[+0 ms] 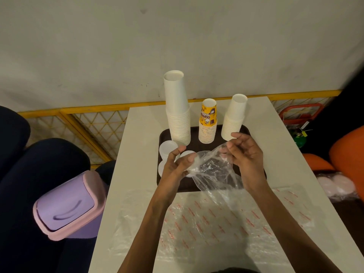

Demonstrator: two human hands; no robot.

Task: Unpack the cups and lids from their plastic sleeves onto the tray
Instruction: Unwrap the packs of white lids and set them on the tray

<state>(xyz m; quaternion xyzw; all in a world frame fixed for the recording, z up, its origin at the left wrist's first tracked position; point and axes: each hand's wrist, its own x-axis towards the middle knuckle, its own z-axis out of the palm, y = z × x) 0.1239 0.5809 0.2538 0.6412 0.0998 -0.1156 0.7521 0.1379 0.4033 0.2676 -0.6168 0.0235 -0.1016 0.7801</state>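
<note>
Both forearms reach in from the near edge of the white table (141, 134) and meet over the dark brown tray (173, 184). The left hand (177, 162) is turned palm-right, thumb and curled fingers pinching the left end of a crumpled clear plastic sleeve (212, 170). The right hand (246, 152) sits a bit farther and higher, fingers bent, gripping the sleeve's far-right edge, so the plastic hangs between the two hands just above the tray.

On the tray's far side there are three upside-down stacks: a tall white cup stack (178, 107) on the left, a yellow printed cup stack (207, 123) in the middle and a shorter white cup stack (234, 119) on the right. White lids (167, 147) lie on the tray's left part, partly behind the left hand.

A printed plastic sheet (216, 223) lies flat on the table's near half, and a purple swing-lid bin (69, 207) sits off to the left.
</note>
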